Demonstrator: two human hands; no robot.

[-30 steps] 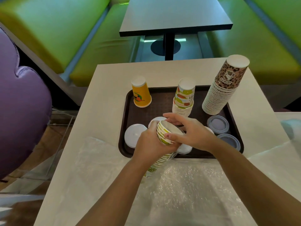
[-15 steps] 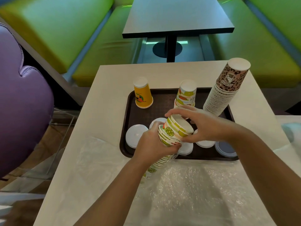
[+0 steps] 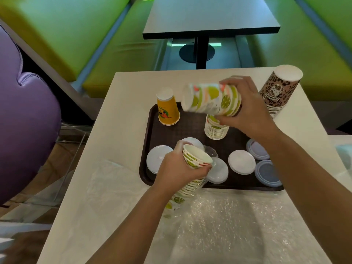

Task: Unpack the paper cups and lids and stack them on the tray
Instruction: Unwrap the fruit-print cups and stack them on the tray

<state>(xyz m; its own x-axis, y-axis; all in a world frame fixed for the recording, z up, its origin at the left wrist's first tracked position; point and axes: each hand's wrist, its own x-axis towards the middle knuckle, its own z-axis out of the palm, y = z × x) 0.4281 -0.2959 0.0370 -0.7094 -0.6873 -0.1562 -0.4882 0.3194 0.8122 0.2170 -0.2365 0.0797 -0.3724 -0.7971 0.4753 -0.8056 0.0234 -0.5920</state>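
Cups with a lime-and-citrus print, a short nested batch lying on its side with the white bottom toward 9 o'clock, are held in the air by the right hand, whose fingers and thumb are curled round the rim end. This batch is blurred. It hangs above the brown tray, directly over an upside-down stack of the same print standing on the tray near its centre.

At about 7 o'clock from that stack, the left hand grips a second nested stack of citrus cups, fingers wrapped round it just below the open mouth, which tilts toward 2 o'clock. The lower part of this stack runs down toward 6 o'clock into clear plastic wrapping spread on the pale table.

On the tray, an inverted yellow cup stands at the 11 o'clock corner. White lids lie flat along the near side, some partly hidden by the left hand, and blue-grey lids sit at the 4 o'clock corner. At 2 o'clock a tall leaning stack of leopard-print cups stands upside down, partly behind the right hand.

Beyond the table, at 12 o'clock, are a dark table and green benches; a purple cushion sits at 9 o'clock.
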